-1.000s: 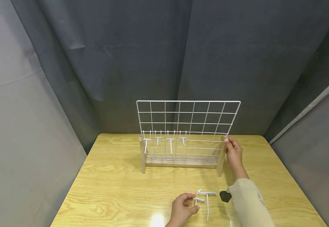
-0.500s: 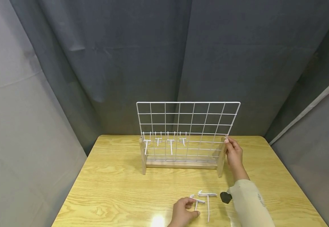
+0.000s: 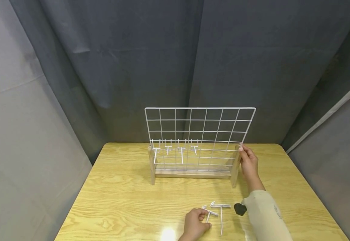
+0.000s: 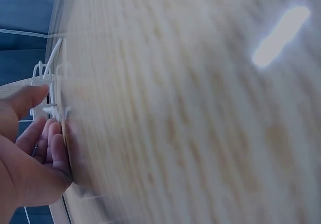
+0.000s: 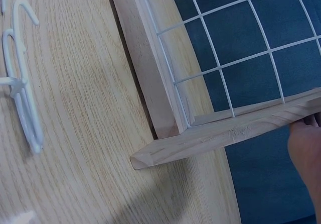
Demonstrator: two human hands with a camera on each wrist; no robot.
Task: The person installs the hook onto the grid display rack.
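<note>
My left hand (image 3: 195,223) is at a small white wire hook (image 3: 212,213) on the table. Its fingertips meet the hook's crossbar, and the thumb lies by the prong's end. In the left wrist view, the thumb (image 4: 31,97) and curled fingers (image 4: 50,138) sit either side of the white wire. A larger white hook (image 3: 221,214) lies just right of it. My right hand (image 3: 249,164) grips the top of the right upright of a wooden stand (image 3: 235,170), fingers partly hidden behind the wood. This stand bears an upright white wire grid (image 3: 205,125).
Several white hooks hang on the grid's left half, among them a long-pronged hook (image 3: 182,155). The wood-grain table (image 3: 117,201) runs to a dark curtain (image 3: 117,83) at the back. A black device (image 3: 239,209) sits at my right sleeve (image 3: 265,214).
My left fingers have slid slightly down and toward me along the small hook, baring its bent end. My right hand keeps its grip on the stand.
</note>
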